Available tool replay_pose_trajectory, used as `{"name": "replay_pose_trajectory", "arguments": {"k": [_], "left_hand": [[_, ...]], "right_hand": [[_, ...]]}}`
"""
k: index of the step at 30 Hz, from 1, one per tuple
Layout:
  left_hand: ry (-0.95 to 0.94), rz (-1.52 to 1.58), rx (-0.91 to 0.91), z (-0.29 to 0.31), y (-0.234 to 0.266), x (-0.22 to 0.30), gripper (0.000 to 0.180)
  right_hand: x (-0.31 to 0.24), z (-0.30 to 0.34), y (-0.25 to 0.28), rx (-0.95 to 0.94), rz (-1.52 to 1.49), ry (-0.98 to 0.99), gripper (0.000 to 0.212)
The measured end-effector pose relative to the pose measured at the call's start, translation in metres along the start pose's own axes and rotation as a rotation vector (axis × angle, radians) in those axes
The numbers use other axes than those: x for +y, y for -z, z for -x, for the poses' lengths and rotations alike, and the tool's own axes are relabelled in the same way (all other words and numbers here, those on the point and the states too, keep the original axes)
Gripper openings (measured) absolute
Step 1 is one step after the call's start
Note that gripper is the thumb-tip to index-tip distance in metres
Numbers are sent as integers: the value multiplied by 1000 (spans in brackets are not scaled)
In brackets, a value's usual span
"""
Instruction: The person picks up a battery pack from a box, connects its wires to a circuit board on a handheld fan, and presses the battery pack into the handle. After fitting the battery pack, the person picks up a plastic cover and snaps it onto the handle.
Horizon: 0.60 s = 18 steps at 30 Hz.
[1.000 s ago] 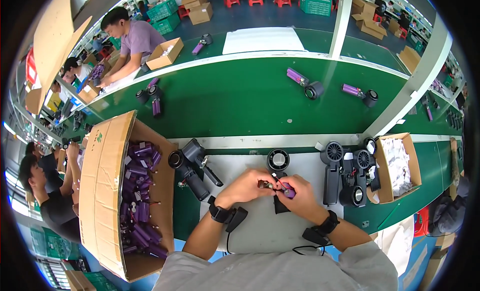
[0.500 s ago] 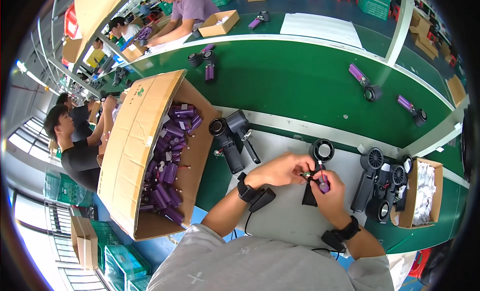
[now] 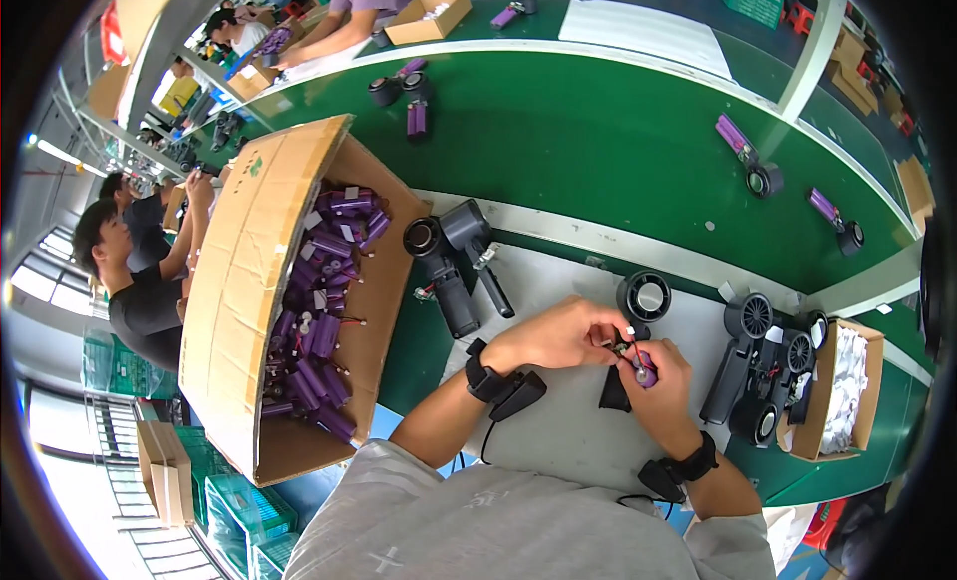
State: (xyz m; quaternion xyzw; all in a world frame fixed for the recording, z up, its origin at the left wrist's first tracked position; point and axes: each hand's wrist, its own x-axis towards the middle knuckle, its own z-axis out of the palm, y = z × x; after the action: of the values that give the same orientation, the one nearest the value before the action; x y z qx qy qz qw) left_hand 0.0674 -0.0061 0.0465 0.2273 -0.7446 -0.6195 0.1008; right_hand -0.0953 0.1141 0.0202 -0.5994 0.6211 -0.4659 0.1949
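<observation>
My right hand (image 3: pixel 660 389) is closed around a purple battery pack (image 3: pixel 646 370), its end facing up between thumb and fingers. Close beside it, my left hand (image 3: pixel 568 335) pinches at thin wires and small parts; what exactly sits between its fingertips is hidden. A small white connector (image 3: pixel 630 331) shows at those fingertips, on a lead running toward the battery. Just beyond both hands lies a black handheld fan (image 3: pixel 646 297) with a round head. Its dark handle (image 3: pixel 615 391) shows partly under my hands.
At left a tilted cardboard box (image 3: pixel 394 281) holds several purple battery packs. Black fan bodies (image 3: pixel 454 296) lie beside it; more fans (image 3: pixel 733 371) and a small box (image 3: pixel 825 421) of white pieces are at right. Fan heads with batteries (image 3: pixel 743 156) rest on the green belt (image 3: pixel 558 142). Co-workers sit at left.
My left fingertips have closed in on the white connector and lead, bringing them lower. The battery has turned slightly in my right hand. The whole view has shifted a little.
</observation>
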Motion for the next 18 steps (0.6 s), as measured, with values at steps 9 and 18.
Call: {"name": "replay_pose_trajectory", "arguments": {"k": [9, 18], "left_hand": [[-137, -163, -4, 0, 6, -5, 24], [-226, -348, 25, 4, 1, 4, 25]], "right_hand": [[-1, -3, 3, -58, 64, 105, 23], [6, 2, -2, -29, 75, 120, 25]]}}
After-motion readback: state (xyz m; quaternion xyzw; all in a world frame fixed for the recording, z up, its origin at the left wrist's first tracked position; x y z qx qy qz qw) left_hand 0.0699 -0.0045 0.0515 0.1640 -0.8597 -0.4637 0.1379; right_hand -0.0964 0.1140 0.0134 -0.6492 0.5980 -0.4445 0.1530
